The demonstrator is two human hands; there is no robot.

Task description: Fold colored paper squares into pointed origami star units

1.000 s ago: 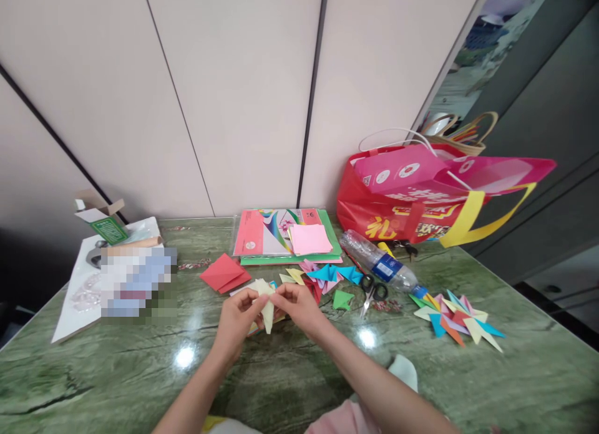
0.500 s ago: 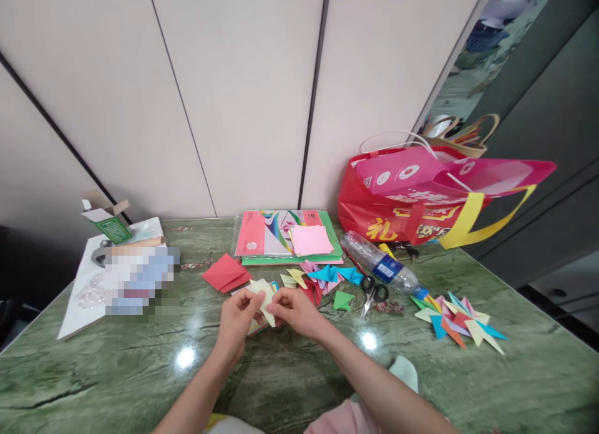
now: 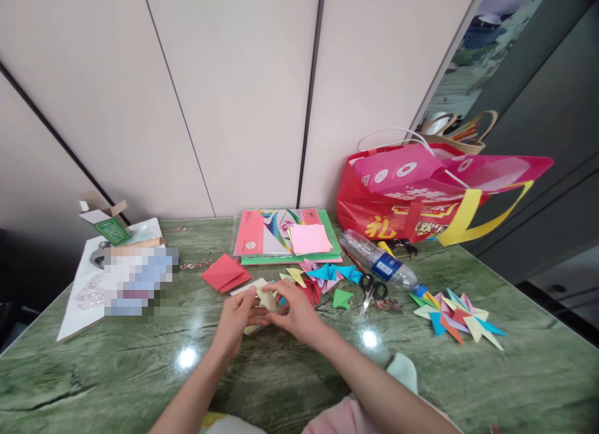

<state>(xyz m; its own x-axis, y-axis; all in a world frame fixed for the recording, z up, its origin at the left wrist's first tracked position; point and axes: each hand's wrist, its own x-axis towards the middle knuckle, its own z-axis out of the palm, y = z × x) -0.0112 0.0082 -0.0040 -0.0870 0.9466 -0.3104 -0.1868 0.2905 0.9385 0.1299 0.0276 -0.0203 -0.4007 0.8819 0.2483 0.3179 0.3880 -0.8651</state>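
Note:
Between my two hands is a small piece of pale yellow folded paper [image 3: 267, 299], held just above the table. My left hand [image 3: 237, 312] pinches its left side between thumb and fingers. The fingers of my right hand [image 3: 296, 310] are closed on its right side. Under the hands lie sheets of coloured paper [image 3: 253, 328], mostly covered. To the left rests a red folded paper [image 3: 226, 273]. On the right are blue folded pieces [image 3: 334, 272], a green folded piece [image 3: 343, 298] and scissors [image 3: 372, 293] with black handles.
Behind lies a paper pack [image 3: 281, 234] with pink square sheets [image 3: 311, 238] on top. A plastic bottle [image 3: 379, 259], a red bag [image 3: 397, 197] and a many-coloured paper star [image 3: 461, 315] are on the right. A green box [image 3: 110, 229] stands on a white board [image 3: 77, 309] at left.
The yellow paper has been turned between my hands and now shows a smaller face. My right hand has shifted its grip, its fingers now arched over the paper's upper right.

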